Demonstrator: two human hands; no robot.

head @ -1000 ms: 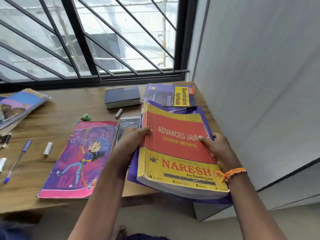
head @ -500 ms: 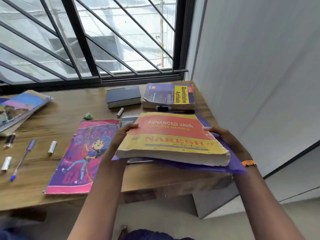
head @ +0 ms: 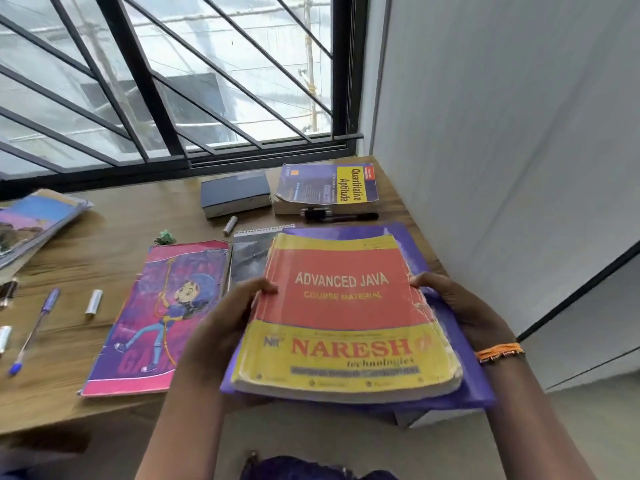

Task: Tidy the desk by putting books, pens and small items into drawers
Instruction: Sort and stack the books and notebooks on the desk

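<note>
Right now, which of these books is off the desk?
The red and yellow Advanced Java book, held with a purple folder by the left hand and right hand; the others lie flat.

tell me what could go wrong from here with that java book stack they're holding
The Advanced Java book lies loose on a purple folder, gripped only at the sides by the left hand and right hand; tilting might let it slide off. The stack hangs past the desk edge, so a slip likely means the floor.

Held book [head: 341, 317]: "ADVANCED JAVA", "NARESH"; far book [head: 325, 185]: "Quantitative Aptitude".
</note>
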